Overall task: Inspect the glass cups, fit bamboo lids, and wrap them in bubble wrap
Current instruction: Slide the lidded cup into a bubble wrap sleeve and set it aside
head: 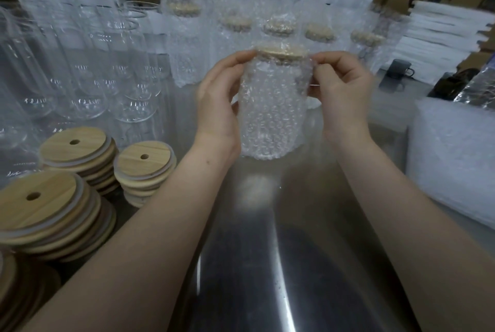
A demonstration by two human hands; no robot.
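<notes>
Left hand (217, 106) and right hand (344, 96) grip wrapped cup (273, 112) between them.

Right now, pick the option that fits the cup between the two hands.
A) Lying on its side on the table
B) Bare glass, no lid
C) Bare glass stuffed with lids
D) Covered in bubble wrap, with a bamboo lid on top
D: the wrapped cup stands upright and is bubbled all over, a bamboo lid shows through at its top, and the left hand and right hand grip its upper sides.
</notes>
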